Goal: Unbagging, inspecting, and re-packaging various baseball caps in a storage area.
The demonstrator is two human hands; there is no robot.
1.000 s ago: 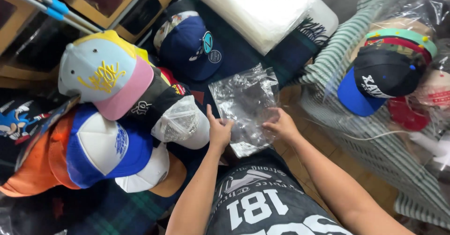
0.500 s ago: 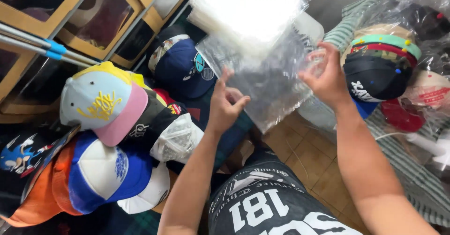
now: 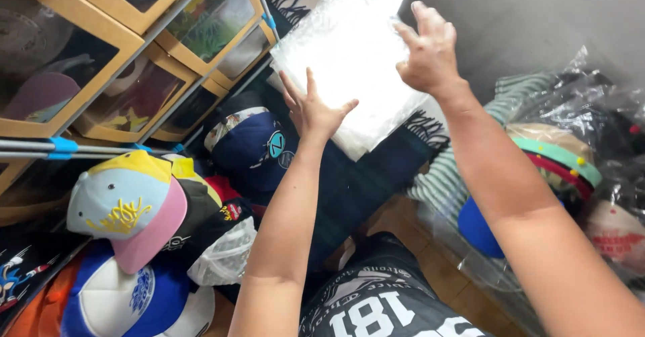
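A clear plastic bag (image 3: 356, 55) is raised high in front of me, flat and glaring white in the light. My left hand (image 3: 310, 108) presses against its lower left part with fingers spread. My right hand (image 3: 430, 48) touches its right edge, fingers spread too. Below my arms lies a dark navy cap with a round patch (image 3: 259, 145) on a dark plaid blanket (image 3: 366, 182).
A pile of caps sits at the left, topped by a light blue cap with a pink brim (image 3: 127, 206). Wooden glass-front boxes (image 3: 134, 61) and metal rods (image 3: 60, 147) are stacked upper left. More caps in plastic fill a striped basket (image 3: 463, 182) at the right.
Both hands have lifted the plastic bag from down by my lap up high in front of me, spreading it flat. The view tilted upward with it.
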